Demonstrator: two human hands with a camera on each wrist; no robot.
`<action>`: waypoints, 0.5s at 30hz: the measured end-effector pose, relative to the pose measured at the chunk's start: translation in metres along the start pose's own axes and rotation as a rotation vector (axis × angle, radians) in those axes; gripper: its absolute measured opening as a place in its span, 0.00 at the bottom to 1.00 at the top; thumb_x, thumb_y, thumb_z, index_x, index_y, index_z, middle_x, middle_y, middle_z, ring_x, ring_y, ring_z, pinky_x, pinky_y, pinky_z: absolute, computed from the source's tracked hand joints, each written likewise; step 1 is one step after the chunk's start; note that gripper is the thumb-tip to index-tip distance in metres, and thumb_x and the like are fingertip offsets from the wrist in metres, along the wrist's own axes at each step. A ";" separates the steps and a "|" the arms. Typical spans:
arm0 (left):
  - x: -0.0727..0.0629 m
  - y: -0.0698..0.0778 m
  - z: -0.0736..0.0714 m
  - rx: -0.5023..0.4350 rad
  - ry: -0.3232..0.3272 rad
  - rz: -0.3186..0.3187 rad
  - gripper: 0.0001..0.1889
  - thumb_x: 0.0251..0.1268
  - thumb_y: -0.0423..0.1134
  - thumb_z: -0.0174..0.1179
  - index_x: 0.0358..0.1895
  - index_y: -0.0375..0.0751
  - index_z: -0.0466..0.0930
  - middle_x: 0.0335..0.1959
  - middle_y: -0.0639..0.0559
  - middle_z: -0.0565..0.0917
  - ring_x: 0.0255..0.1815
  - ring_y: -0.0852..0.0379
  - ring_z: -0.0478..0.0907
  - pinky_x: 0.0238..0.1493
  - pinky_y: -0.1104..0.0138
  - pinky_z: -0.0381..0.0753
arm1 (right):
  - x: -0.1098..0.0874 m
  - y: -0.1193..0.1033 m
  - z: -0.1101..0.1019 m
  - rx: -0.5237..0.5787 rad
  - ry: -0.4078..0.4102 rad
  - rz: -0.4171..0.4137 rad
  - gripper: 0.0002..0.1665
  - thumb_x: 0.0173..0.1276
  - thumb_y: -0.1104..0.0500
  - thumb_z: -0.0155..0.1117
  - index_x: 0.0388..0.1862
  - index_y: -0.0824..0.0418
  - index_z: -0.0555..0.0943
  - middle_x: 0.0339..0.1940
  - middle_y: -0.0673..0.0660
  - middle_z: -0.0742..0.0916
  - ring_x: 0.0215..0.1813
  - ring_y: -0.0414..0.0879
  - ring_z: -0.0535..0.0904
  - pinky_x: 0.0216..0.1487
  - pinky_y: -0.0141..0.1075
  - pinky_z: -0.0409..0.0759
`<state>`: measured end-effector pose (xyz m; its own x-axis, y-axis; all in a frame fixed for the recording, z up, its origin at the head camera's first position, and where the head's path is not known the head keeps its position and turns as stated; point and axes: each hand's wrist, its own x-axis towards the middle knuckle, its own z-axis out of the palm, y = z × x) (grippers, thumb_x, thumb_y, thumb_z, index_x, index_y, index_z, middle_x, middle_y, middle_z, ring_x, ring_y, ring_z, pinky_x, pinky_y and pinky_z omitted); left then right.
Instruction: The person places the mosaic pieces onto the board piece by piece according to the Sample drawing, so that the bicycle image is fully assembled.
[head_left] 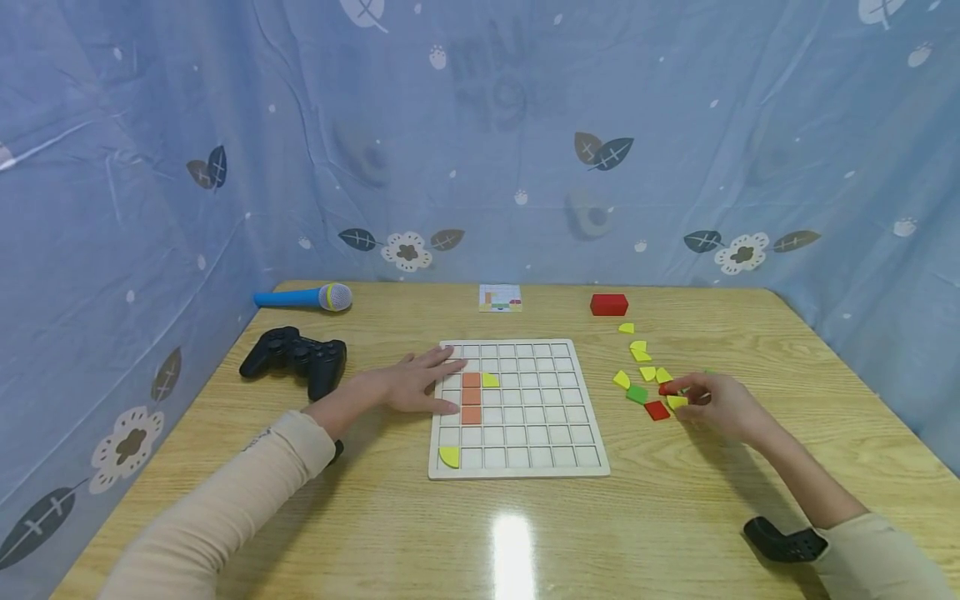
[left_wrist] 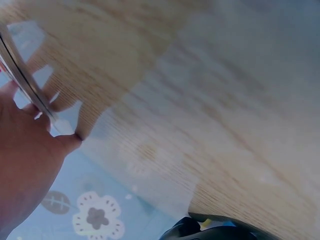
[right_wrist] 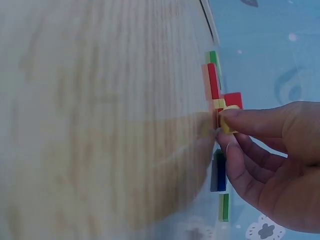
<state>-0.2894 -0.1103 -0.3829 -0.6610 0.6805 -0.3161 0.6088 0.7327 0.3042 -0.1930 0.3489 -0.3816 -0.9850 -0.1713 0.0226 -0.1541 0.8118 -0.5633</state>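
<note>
A white grid board (head_left: 525, 476) lies flat in the middle of the table. Three orange squares (head_left: 471, 397) sit stacked in one column, with a yellow quarter-round tile (head_left: 490, 380) beside the top one and another yellow tile (head_left: 449, 457) in the bottom-left cell. My left hand (head_left: 416, 386) rests on the board's left edge, fingers spread. Right of the board, my right hand (head_left: 723, 408) pinches a yellow quarter-round tile (right_wrist: 228, 124) between thumb and fingers, among loose tiles. Nearby lie a red diamond tile (head_left: 657, 410) and a green tile (head_left: 637, 394).
A black game controller (head_left: 296, 358) and a blue toy microphone (head_left: 303, 297) lie at the left. Behind the board is a small pattern card (head_left: 500, 298); a red block (head_left: 609, 305) stands at the back right. Several yellow tiles (head_left: 639, 350) are scattered below it. Blue curtain (head_left: 517, 150) surrounds the table.
</note>
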 end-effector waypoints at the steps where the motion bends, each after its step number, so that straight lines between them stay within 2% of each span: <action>1: 0.000 0.000 0.000 0.001 0.000 0.000 0.45 0.64 0.67 0.50 0.78 0.54 0.42 0.77 0.47 0.38 0.76 0.49 0.31 0.70 0.45 0.35 | 0.000 -0.001 0.000 0.001 -0.004 0.009 0.19 0.60 0.66 0.68 0.50 0.70 0.81 0.33 0.55 0.79 0.35 0.49 0.76 0.25 0.34 0.74; 4: 0.000 -0.001 0.000 0.003 -0.001 0.000 0.45 0.64 0.67 0.49 0.78 0.54 0.41 0.77 0.47 0.37 0.76 0.49 0.30 0.70 0.45 0.36 | 0.001 -0.004 -0.002 0.024 -0.019 0.021 0.21 0.63 0.62 0.67 0.53 0.71 0.79 0.36 0.58 0.80 0.37 0.50 0.76 0.26 0.34 0.75; 8: 0.000 -0.002 0.000 0.004 -0.002 -0.001 0.45 0.64 0.68 0.49 0.78 0.54 0.41 0.77 0.47 0.37 0.76 0.49 0.30 0.70 0.45 0.36 | 0.004 -0.014 -0.002 0.150 -0.064 0.027 0.25 0.66 0.60 0.65 0.57 0.74 0.75 0.42 0.63 0.79 0.39 0.51 0.79 0.33 0.35 0.81; 11: 0.000 -0.002 0.000 0.002 -0.002 -0.004 0.45 0.63 0.68 0.49 0.78 0.55 0.41 0.77 0.48 0.37 0.76 0.49 0.30 0.70 0.46 0.35 | 0.009 -0.023 0.001 0.251 -0.100 0.042 0.25 0.67 0.60 0.64 0.58 0.74 0.75 0.42 0.62 0.78 0.38 0.49 0.81 0.37 0.37 0.82; 15: 0.001 -0.002 0.001 -0.001 0.000 0.002 0.45 0.63 0.68 0.49 0.78 0.55 0.42 0.77 0.48 0.38 0.76 0.50 0.30 0.70 0.46 0.34 | 0.017 -0.035 0.008 0.310 -0.133 0.057 0.24 0.66 0.58 0.65 0.56 0.72 0.76 0.38 0.58 0.79 0.35 0.49 0.78 0.34 0.37 0.81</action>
<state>-0.2903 -0.1113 -0.3849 -0.6602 0.6817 -0.3154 0.6094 0.7316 0.3057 -0.2036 0.3134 -0.3681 -0.9694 -0.2181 -0.1122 -0.0481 0.6174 -0.7852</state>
